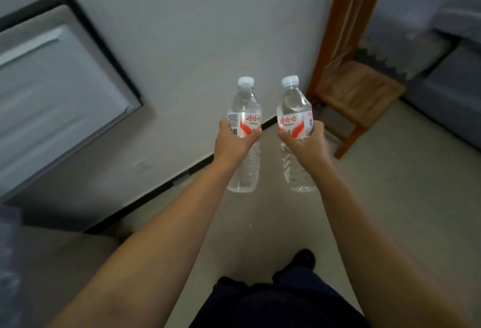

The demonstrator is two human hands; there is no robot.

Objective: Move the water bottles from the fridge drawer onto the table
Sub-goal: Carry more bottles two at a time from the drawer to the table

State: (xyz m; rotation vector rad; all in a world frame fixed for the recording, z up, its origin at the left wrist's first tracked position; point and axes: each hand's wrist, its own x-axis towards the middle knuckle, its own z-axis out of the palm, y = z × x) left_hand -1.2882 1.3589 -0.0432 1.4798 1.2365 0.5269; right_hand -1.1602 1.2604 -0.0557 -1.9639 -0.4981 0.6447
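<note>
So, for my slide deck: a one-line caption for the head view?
Each hand, left and right, holds an upright capped water bottle above the floor.

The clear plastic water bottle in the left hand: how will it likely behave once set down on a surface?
The clear plastic water bottle looks full, so probably heavy for its size. Tall and narrow, it may tip if set down crooked. Its thin ribbed wall below the left hand likely gives under squeezing.

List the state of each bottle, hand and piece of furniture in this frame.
left bottle: upright, capped, full, held in the air
right bottle: upright, capped, full, held in the air
left hand: grips the left bottle at its label
right hand: grips the right bottle at its label
wooden chair: standing, seat bare
</note>
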